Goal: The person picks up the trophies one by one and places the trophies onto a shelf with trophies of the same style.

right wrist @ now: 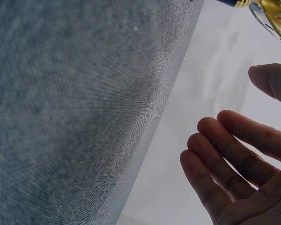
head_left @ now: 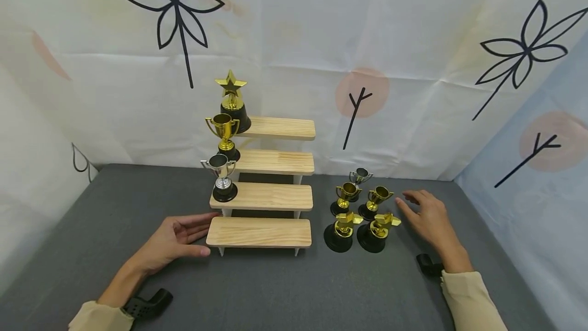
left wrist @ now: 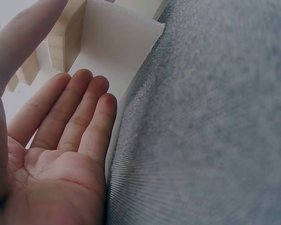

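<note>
My left hand (head_left: 176, 239) lies beside the left end of a four-tier... stepped wooden stand (head_left: 259, 232), its fingers straight and close to the lowest step; the left wrist view shows the open palm (left wrist: 61, 183). Along the stand's left side, a gold star trophy (head_left: 233, 103) occupies the top step, a gold cup trophy (head_left: 224, 129) the one below, and a silver cup trophy (head_left: 222, 178) the one under that. My right hand (head_left: 427, 216), holding nothing, hovers with relaxed fingers right of a trophy group: a silver cup (head_left: 360, 176), two gold cups (head_left: 378, 195) and two star trophies (head_left: 380, 226).
A dark grey tabletop (head_left: 257, 290) carries the stand and the trophies. Behind it hangs a white cloth (head_left: 294, 29) printed with flowers and twigs. A black cord (head_left: 81, 160) hangs at the left back corner. Each wrist wears a dark strap mount (head_left: 149, 304).
</note>
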Motion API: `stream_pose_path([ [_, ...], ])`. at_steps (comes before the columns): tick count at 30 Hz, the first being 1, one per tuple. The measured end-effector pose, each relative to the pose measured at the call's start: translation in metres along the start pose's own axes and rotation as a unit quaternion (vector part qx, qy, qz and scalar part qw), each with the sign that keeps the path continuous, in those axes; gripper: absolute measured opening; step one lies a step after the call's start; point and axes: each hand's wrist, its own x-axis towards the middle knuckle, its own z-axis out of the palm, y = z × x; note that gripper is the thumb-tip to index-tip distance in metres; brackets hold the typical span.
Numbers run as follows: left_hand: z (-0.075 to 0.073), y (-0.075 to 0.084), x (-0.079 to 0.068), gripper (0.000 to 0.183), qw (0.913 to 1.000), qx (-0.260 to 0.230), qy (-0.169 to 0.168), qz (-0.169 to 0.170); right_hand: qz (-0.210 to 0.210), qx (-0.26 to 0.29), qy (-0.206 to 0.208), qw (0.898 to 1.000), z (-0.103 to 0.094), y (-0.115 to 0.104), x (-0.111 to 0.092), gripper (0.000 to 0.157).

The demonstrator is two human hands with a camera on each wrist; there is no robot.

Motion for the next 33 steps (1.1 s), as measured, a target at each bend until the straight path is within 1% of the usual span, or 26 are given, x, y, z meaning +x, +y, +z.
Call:
stream_pose_path([
  [4,0.001,0.0,0.001,0.08,1.0,0.004,0.008,0.0,-0.001,0.004,0.001,1.0,-0.001,0.0,0.0,0.037],
  [10,0.004,0.001,0.002,0.079,0.9999,-0.004,0.01,0.009,-0.004,0.004,0.003,1.0,-0.002,-0.001,-0.001,0.037],
  [15,0.006,0.002,0.003,0.08,0.9999,-0.001,0.015,0.003,-0.004,0.007,0.002,1.0,-0.002,-0.001,-0.001,0.037],
  [21,0.007,0.0,0.002,0.079,0.9995,0.009,0.029,-0.009,-0.002,0.013,0.002,1.0,-0.003,-0.001,-0.001,0.038],
  [24,0.007,-0.001,0.001,0.078,0.9996,0.008,0.028,-0.007,-0.002,0.02,0.004,1.0,-0.005,-0.003,-0.001,0.038],
  [29,0.006,-0.003,0.001,0.076,0.9998,0.003,0.022,0.002,0.004,0.06,0.018,0.998,-0.012,-0.007,-0.002,0.038],
  [33,0.006,-0.003,0.001,0.075,0.9997,0.008,0.025,0.0,0.021,0.1,0.029,0.994,-0.024,-0.011,-0.004,0.037],
])
